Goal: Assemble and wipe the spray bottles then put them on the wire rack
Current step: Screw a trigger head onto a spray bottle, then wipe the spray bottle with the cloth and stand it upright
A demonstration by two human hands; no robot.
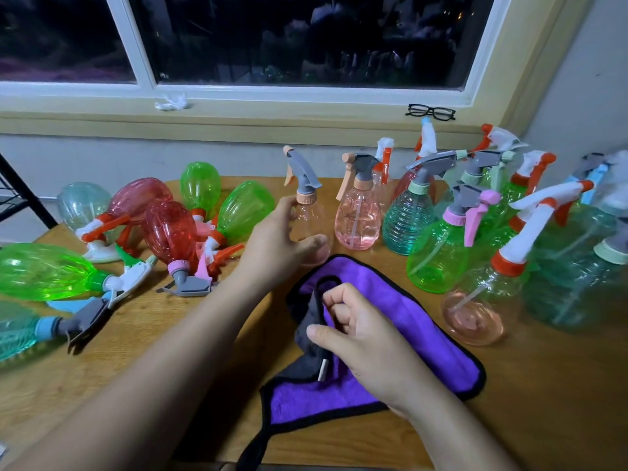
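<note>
- The left hand (282, 239) reaches forward over the worktop (543, 385). Its fingers and thumb are curved round the body of a clear bottle (307, 207).
- The fingers lie at the bottle's far left shoulder and the thumb crosses its lower front. The view is slightly blurred here.
- The clear bottle stands upright, with a grey trigger head and a peach collar fitted on top.
- The right hand (356, 328) is nearer the person, on a purple cloth (407, 321). Its thumb and curled fingers pinch a folded-over edge of the cloth, which shows a grey underside.
- The cloth lies spread on the worktop under and around the right hand. Its far edge reaches just below the left thumb.
- Just right of the left hand stands a pink bottle (357, 222). Further right are more standing bottles (436, 256), all with heads fitted.
- Left of the left hand, several lying bottles (170, 232) rest on their sides, some touching.
- Far left of both hands, part of a black rack (27, 190) is visible.
- Beyond the hands, glasses (430, 112) rest on the window sill.
</note>
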